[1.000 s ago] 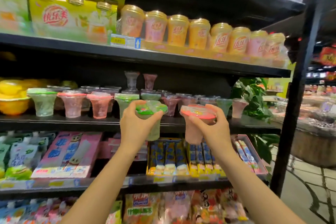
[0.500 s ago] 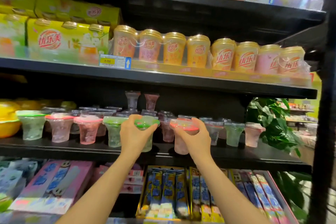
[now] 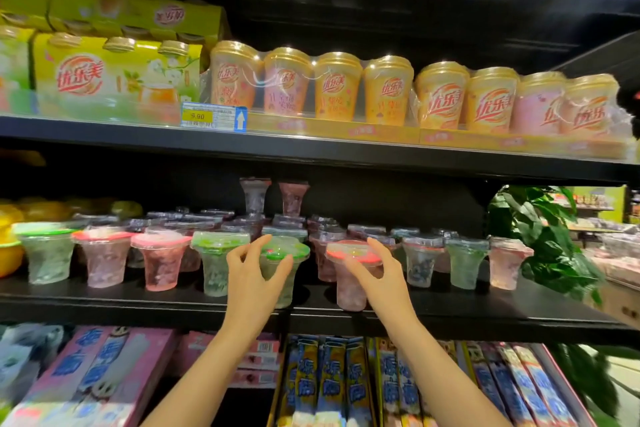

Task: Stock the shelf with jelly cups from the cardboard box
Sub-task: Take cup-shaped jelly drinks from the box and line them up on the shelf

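Middle shelf (image 3: pixel 450 314), front edge: my left hand (image 3: pixel 251 274) curls around a green-lidded jelly cup (image 3: pixel 287 253), its base on the shelf. My right hand (image 3: pixel 375 274) grips a red-lidded jelly cup (image 3: pixel 349 284), also standing on the shelf. Left of these: a front row of four cups (image 3: pixel 104 256), lids alternating green and red. Right: three more cups (image 3: pixel 464 263). Behind: further rows, with two cups stacked upside down (image 3: pixel 273 196). Shelf above: wrapped drink tubs (image 3: pixel 381 90). Far right: a leafy plant (image 3: pixel 540 236).
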